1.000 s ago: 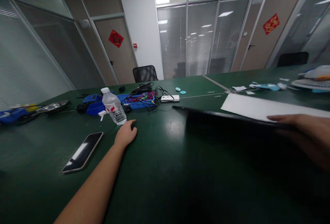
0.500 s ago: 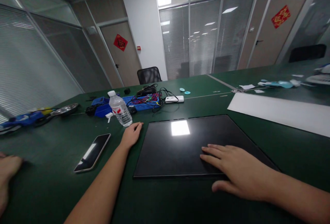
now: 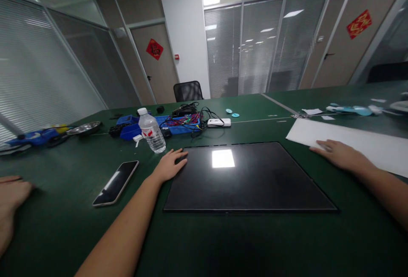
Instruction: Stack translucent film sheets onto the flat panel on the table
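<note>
Black screen (image 3: 255,185) lies flat, left hand (image 3: 169,165) ungrasping on its far left corner; right hand (image 3: 343,156) touches white board (image 3: 361,138), grip unclear.

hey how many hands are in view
3: left hand at the far left corner of the black panel, right hand at the near edge of the white sheet, another person's hand at the left picture edge.

The red diamond (image 3: 154,49) on the eleven o'clock door (image 3: 161,79) appears to read 福 (two o'clock's gold-lettered sign (image 3: 359,24): illegible).
</note>
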Motion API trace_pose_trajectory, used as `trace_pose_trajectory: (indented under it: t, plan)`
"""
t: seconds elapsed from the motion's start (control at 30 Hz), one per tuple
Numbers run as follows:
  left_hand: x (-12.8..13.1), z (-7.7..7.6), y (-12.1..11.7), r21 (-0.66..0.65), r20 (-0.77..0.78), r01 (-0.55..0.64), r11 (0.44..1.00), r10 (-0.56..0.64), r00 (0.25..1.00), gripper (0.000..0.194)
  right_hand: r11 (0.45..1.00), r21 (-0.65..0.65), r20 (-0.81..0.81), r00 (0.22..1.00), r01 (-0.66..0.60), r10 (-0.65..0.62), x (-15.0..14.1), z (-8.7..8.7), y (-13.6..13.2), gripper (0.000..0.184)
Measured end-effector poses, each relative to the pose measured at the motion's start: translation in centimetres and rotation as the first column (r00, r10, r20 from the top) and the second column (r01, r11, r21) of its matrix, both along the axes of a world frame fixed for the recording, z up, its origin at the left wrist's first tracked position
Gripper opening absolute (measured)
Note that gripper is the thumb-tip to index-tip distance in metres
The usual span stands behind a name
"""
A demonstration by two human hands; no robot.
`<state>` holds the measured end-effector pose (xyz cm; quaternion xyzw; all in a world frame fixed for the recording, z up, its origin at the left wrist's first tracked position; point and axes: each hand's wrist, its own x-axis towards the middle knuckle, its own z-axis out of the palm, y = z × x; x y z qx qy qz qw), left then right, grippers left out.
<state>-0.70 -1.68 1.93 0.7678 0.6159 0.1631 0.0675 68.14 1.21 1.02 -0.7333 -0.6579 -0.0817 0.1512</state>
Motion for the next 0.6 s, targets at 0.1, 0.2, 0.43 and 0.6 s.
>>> trace_pose_trajectory:
  t: [0.1,0.2,0.43,0.6]
  plan:
    - [0.2,0.0,0.0,0.0,-0.001,0.004,1.0,-0.004,1.0,0.06,0.991,-0.104,-0.012,0.997,0.078,-0.08,-0.1,0.1,-0.3,0.074]
    - [0.2,-0.1,0.1,0.0,-0.009,0.011,1.0,-0.011,1.0,0.061,0.982,-0.152,0.025,0.993,0.114,-0.111,-1.0,0.7,-0.5,0.071]
    - [-0.1,-0.3,0.2,0.004,-0.05,0.05,0.999,-0.05,0.998,0.062,0.98,-0.101,0.002,0.985,0.173,-0.174,-2.6,1.6,-1.4,0.063]
    - [0.0,0.0,0.2,-0.005,-0.079,0.11,0.994,-0.11,0.991,0.058,0.979,-0.054,-0.017,0.98,0.197,-0.198,-3.6,1.9,-2.1,0.05]
